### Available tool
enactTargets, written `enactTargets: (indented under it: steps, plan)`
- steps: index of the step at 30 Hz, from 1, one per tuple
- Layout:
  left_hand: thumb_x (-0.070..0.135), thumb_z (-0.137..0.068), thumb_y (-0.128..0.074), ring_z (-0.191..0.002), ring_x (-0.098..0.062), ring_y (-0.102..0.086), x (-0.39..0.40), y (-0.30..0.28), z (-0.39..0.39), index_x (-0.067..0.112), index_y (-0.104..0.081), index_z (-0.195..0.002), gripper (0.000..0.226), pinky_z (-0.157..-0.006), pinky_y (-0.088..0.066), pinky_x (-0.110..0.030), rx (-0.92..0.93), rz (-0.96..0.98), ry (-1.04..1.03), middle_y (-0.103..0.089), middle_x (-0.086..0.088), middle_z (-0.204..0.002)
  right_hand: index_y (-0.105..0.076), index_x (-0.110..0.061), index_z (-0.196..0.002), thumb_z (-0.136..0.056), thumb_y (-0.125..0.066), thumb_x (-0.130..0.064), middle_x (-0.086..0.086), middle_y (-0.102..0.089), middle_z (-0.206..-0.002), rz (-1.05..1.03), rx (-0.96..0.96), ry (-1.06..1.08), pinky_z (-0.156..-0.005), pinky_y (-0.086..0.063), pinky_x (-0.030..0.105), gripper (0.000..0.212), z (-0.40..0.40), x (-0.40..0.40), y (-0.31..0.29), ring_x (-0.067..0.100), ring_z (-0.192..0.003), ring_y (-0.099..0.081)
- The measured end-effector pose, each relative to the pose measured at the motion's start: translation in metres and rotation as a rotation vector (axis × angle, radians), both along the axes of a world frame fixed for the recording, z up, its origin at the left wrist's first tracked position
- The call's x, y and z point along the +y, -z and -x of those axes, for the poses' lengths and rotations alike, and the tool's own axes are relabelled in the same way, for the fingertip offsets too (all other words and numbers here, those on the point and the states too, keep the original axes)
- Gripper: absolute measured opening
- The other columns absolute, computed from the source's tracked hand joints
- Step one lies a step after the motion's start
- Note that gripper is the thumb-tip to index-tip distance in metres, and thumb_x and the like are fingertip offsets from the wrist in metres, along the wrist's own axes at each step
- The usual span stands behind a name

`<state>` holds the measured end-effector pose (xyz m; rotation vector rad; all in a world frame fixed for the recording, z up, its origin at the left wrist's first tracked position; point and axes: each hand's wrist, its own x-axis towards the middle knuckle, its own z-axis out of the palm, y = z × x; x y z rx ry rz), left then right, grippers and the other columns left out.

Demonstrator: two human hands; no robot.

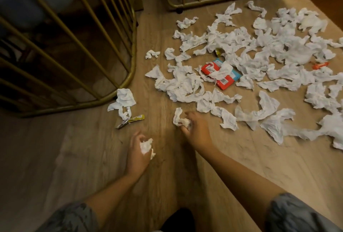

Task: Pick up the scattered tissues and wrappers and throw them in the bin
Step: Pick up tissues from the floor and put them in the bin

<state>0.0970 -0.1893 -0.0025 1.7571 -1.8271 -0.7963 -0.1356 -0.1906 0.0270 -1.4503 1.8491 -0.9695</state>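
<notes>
Crumpled white tissues lie scattered over the wooden floor, mostly at the right. A red and blue wrapper lies among them, partly covered by a tissue. An orange wrapper shows at the far right. A yellow wrapper and a silver one lie beside a lone tissue at the left. My left hand holds a balled tissue. My right hand grips a crumpled tissue at floor level. No bin is in view.
A gold metal frame with slanted bars stands at the left, its curved foot close to the lone tissue. A second gold frame stands at the back. A dark shape sits at the bottom edge between my arms.
</notes>
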Motion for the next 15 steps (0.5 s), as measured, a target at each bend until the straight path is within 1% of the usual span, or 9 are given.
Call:
enactTargets:
  steps: [2,3,5,7,8,10,12,13,15]
  plan:
    - [0.021,-0.085,-0.072,-0.135,-0.011,-0.035,0.016,0.007,-0.009,0.02,-0.052,-0.132,0.052,-0.107,-0.033,-0.026,-0.007,-0.041,0.121,-0.038,0.0,-0.148,-0.057,-0.016,-0.124,-0.087,-0.068,-0.019,0.007,-0.06,-0.125,-0.028,-0.021,-0.039,-0.094,-0.045,0.031,0.039,-0.012,-0.018,0.007,0.023,-0.113,-0.056]
    - [0.028,-0.084,-0.073,-0.139,-0.008,-0.027,0.025,0.011,-0.013,0.026,-0.052,-0.134,0.055,-0.11,-0.027,-0.027,-0.027,-0.061,0.175,-0.033,0.004,-0.151,-0.052,-0.016,-0.133,-0.089,-0.065,-0.018,0.008,-0.053,-0.139,-0.044,-0.007,-0.094,-0.104,-0.039,0.035,0.046,-0.016,-0.024,0.013,0.027,-0.128,-0.047]
    - [0.034,-0.081,-0.075,-0.143,-0.006,-0.019,0.037,0.019,-0.021,0.033,-0.056,-0.128,0.05,-0.112,-0.024,-0.028,-0.062,-0.064,0.263,-0.03,0.006,-0.153,-0.036,-0.02,-0.147,-0.093,-0.058,-0.021,0.007,-0.025,-0.159,-0.11,0.177,-0.261,-0.119,-0.014,0.045,0.058,-0.017,-0.027,0.027,0.029,-0.148,-0.015]
    - [0.02,-0.085,-0.072,-0.144,-0.004,-0.016,0.044,0.02,-0.025,0.027,-0.061,-0.122,0.04,-0.114,-0.024,-0.026,-0.068,-0.068,0.306,-0.031,0.007,-0.152,-0.031,-0.024,-0.15,-0.095,-0.054,-0.032,0.004,-0.013,-0.162,-0.125,0.415,-0.394,-0.12,0.003,0.05,0.059,-0.011,-0.019,0.038,0.027,-0.15,0.0]
    - [0.008,-0.086,-0.069,-0.144,-0.005,-0.018,0.045,0.019,-0.025,0.022,-0.061,-0.123,0.04,-0.115,-0.024,-0.025,-0.058,-0.077,0.313,-0.033,0.007,-0.151,-0.034,-0.024,-0.148,-0.096,-0.053,-0.035,0.004,-0.014,-0.162,-0.104,0.459,-0.432,-0.12,0.003,0.05,0.057,-0.008,-0.011,0.043,0.027,-0.15,0.0]
    - [-0.008,-0.084,-0.06,-0.137,-0.01,-0.036,0.044,0.012,-0.019,0.015,-0.062,-0.121,0.044,-0.113,-0.033,-0.028,0.004,-0.079,0.237,-0.045,0.003,-0.144,-0.041,-0.02,-0.144,-0.095,-0.055,-0.033,0.006,-0.027,-0.157,-0.029,0.4,-0.445,-0.12,-0.015,0.048,0.053,-0.006,0.011,0.048,0.027,-0.147,-0.013]
    - [-0.007,-0.084,-0.061,-0.114,-0.012,-0.056,0.035,-0.001,-0.009,0.021,-0.063,-0.11,0.038,-0.098,-0.047,-0.03,0.083,-0.044,0.094,-0.059,-0.003,-0.125,-0.048,-0.015,-0.138,-0.093,-0.059,-0.027,0.008,-0.041,-0.144,0.068,0.329,-0.455,-0.11,-0.037,0.045,0.047,-0.007,0.037,0.053,0.024,-0.136,-0.031]
    - [-0.003,-0.084,-0.063,-0.105,-0.01,-0.06,0.03,-0.008,-0.002,0.025,-0.062,-0.107,0.036,-0.091,-0.05,-0.027,0.114,-0.023,0.043,-0.063,-0.003,-0.116,-0.05,-0.015,-0.134,-0.092,-0.061,-0.023,0.008,-0.046,-0.137,0.098,0.323,-0.47,-0.103,-0.043,0.043,0.044,-0.007,0.049,0.053,0.023,-0.128,-0.038]
    - [0.003,-0.085,-0.066,-0.097,-0.009,-0.063,0.019,-0.022,0.012,0.027,-0.063,-0.105,0.032,-0.082,-0.051,-0.02,0.159,0.004,0.015,-0.066,-0.001,-0.106,-0.054,-0.014,-0.129,-0.087,-0.065,-0.013,0.008,-0.051,-0.128,0.127,0.299,-0.481,-0.094,-0.047,0.039,0.043,-0.005,0.063,0.049,0.021,-0.116,-0.044]
